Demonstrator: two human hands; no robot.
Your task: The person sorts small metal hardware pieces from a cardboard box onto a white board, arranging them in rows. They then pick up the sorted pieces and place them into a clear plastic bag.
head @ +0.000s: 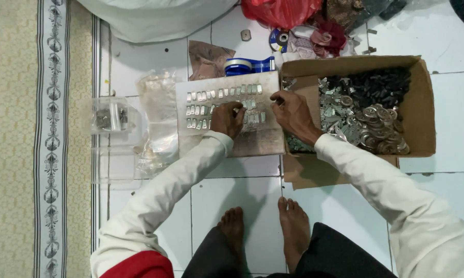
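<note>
Left hand (227, 119) curled on metal pieces (211, 109), right hand (292, 114) pinching beside

The left hand (227, 119) covers part of the rows of small metal pieces (211, 96) on the grey board (257, 139); whatever its fingertips pinch is too small to tell. The cardboard box (422, 108) contents blur together. The red bag (281, 11) is cut off at the far edge.

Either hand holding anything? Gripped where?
Cannot be told. Left hand and right hand pinch fingertips over rows of small silvery metal pieces on the flat grey board; any held piece is hidden.
</note>
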